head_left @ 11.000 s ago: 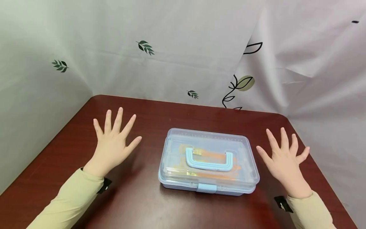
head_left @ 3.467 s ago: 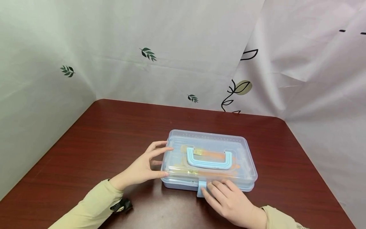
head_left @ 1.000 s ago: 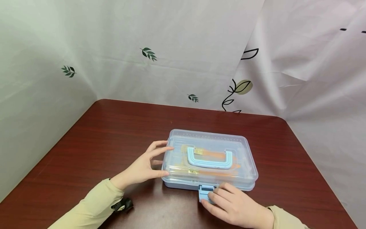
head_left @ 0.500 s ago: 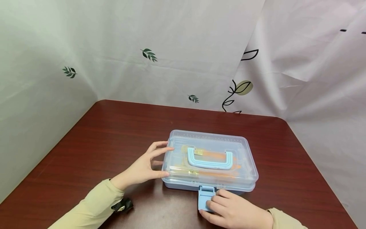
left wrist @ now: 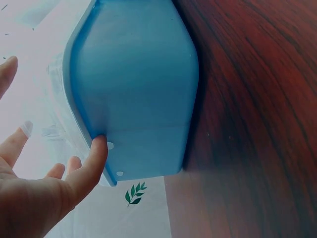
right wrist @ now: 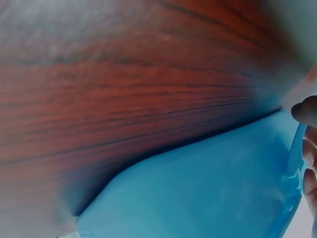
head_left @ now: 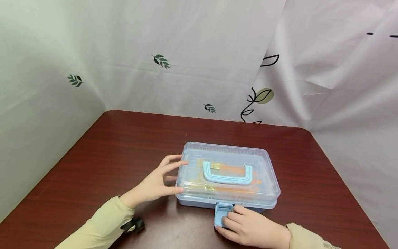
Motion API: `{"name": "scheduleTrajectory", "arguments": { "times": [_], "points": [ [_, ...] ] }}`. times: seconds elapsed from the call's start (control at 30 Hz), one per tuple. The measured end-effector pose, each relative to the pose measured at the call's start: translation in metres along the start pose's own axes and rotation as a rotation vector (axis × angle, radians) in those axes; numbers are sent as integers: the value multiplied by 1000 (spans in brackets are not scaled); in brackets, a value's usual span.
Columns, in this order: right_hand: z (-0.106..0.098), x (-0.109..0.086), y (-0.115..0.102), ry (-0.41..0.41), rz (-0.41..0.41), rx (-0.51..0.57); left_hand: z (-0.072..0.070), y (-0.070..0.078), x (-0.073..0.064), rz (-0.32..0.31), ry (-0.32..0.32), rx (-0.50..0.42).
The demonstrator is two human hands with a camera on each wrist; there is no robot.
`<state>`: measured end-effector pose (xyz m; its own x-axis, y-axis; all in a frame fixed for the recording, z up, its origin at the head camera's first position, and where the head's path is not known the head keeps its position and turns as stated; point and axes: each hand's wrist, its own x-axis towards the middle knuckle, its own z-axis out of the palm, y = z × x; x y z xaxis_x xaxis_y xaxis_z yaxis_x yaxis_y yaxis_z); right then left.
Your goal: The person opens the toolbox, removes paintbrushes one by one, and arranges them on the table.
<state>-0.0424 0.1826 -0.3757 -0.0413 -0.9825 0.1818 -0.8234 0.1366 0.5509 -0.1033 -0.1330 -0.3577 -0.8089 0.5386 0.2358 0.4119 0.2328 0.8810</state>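
A clear-lidded plastic storage box (head_left: 264, 173) with a light blue base and a light blue carrying handle (head_left: 228, 179) stands on the table, its lid down. Paintbrushes (head_left: 233, 168) with orange handles show through the lid. At the box's left end my left hand (head_left: 152, 183) touches the side and lid edge with spread, mostly straight fingers. The front latch (head_left: 220, 216) is flipped outward and down from the lid. My right hand (head_left: 250, 226) pinches this latch with curled fingers; in the right wrist view the flap lies between fingertips (right wrist: 308, 110).
The dark red-brown table (head_left: 124, 145) reaches back to a pale curtain (head_left: 186, 86) printed with leaves, which also rises on both sides. A black wrist strap (head_left: 133, 224) sits at the left sleeve.
Earlier both hands were spread apart from the box. They then came to it, and my right hand swung the latch outward and down. Over the last half second little has moved.
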Motion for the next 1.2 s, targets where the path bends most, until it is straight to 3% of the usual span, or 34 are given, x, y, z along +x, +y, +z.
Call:
{"name": "scheduleTrajectory", "arguments": {
  "times": [0.33, 0.57, 0.8, 1.2],
  "points": [
    [9, 1, 1, -10, -29, -118, -1, 0, -2, 22, 6, 2],
    [9, 3, -2, -32, 2, -167, 0, 0, -1, 32, 2, 5],
    [9, 7, -7, -41, 48, -156, 0, -1, -1, 28, 4, 2],
    [13, 7, -7, 0, 34, -153, 0, 0, -1, 8, 3, -8]
  ]
}}
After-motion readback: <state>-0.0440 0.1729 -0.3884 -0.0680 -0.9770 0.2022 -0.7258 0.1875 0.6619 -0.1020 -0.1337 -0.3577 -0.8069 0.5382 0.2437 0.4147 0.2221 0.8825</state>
